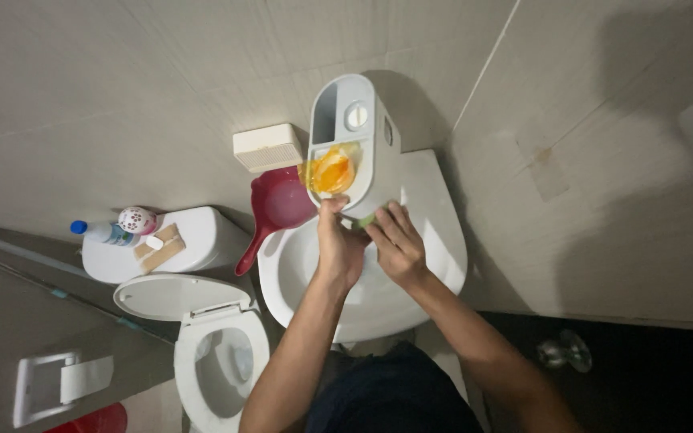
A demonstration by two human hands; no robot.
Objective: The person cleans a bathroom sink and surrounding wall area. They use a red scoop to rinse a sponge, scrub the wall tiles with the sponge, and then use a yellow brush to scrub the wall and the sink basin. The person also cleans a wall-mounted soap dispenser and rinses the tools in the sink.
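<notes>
A white wall-mounted holder (366, 152) with a round knob hangs above the white basin (443, 240); something orange and yellow (330, 170) sits in its open side. My left hand (338, 244) grips the holder's lower edge with thumb and fingers. My right hand (399, 244) is right beside it, pressing a small green sponge-like piece (365, 220) against the holder's underside. The green piece is mostly hidden by my fingers. Both forearms reach up over the basin.
A pink dipper (278, 210) rests at the basin's left rim below a white vented box (266, 147). Left of it stands a toilet (222, 361) with lid (174, 295) raised; on its tank (202, 236) are a blue-capped bottle (99, 232) and a round freshener (138, 219). A paper holder (58, 385) is lower left.
</notes>
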